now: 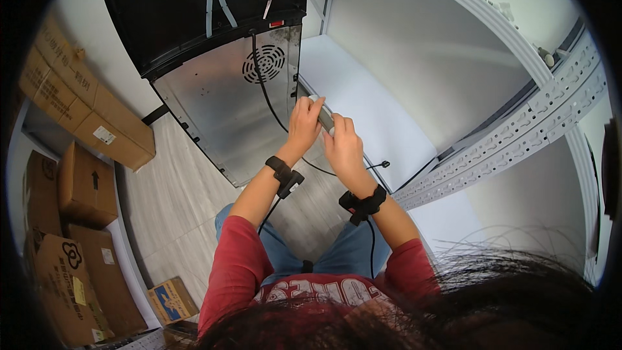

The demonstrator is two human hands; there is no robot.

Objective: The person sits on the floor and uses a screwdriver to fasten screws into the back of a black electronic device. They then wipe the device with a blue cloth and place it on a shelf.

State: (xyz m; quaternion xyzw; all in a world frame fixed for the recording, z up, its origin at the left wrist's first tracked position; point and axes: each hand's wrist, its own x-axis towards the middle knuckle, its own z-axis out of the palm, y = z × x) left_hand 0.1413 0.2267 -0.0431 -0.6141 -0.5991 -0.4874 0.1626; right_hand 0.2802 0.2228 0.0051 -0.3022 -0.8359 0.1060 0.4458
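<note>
Between my two hands is a short, slim grey bar with whitish ends, tilted; its exact kind does not show. My left hand is closed around its upper end, and my right hand grips the lower end. Just beyond them stands a tall black appliance with a bare metal back panel and a round vent grille. From the appliance a black power cord hangs down, passes behind my hands and ends in a plug to their right.
At right is a white metal rack with perforated posts and a white lower shelf. Cardboard boxes line the left side, and a small printed box lies near the lower left. Pale wood-look flooring runs beneath.
</note>
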